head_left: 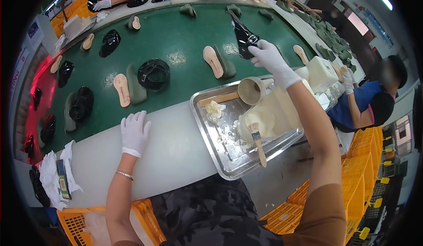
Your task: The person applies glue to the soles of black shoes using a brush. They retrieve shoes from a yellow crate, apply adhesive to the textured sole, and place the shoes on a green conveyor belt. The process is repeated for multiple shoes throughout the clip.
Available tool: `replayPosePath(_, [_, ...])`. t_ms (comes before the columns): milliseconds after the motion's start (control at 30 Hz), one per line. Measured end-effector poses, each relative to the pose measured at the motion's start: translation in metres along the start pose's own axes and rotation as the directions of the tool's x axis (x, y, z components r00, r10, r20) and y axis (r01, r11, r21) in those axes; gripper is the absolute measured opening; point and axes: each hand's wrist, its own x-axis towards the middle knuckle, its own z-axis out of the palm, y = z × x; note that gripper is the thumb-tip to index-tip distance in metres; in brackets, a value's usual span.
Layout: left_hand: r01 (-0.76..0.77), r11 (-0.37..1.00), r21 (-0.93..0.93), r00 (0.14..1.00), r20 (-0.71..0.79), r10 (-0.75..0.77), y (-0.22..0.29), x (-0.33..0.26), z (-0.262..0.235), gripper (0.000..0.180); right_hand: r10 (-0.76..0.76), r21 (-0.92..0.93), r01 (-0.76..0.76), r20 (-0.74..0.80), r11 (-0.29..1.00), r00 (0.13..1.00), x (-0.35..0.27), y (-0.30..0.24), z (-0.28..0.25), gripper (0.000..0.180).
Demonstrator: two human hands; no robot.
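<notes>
The right hand's fingers are clamped on a glossy black shoe upper at its buckled end, which leaves the rest pointing away over the green belt, seemingly lifted clear of it. The left hand lies palm down, fingers close together with the thumb slightly apart, at the far edge of the white counter; it grips nothing visible, perhaps serving as a prop. Just beyond, a pale insole lies beside a green shoe form, with a black upper next to them, probably grouped as one set. Nearer the right arm, a metal tray carries a brush, bristles over the cream container, likely so drips stay inside.
</notes>
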Motion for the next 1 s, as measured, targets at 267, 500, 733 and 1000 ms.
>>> replayPosePath(267, [0.013,0.995,-0.102,1.000,0.003,-0.013,-0.002,-0.001,0.003,0.041,0.041,-0.821,0.129,0.183,0.556,0.982,0.081,0.029,0.033,0.026])
replayPosePath(500, [0.041,0.993,-0.113,0.999,0.033,-0.037,0.002,0.002,-0.004,0.040,0.164,-0.836,0.080,0.199,0.542,0.966,0.105,0.051,0.056,0.025])
replayPosePath(733, [0.029,0.992,-0.119,1.000,0.004,-0.029,0.002,0.003,-0.003,0.040,0.084,-0.816,0.164,0.251,0.554,0.964,0.105,0.065,0.060,0.025])
replayPosePath(1000, [0.034,0.990,-0.140,0.999,-0.015,-0.037,-0.005,-0.001,0.003,0.041,-0.486,-0.474,0.570,0.299,0.671,0.821,-0.066,-0.027,0.053,0.016])
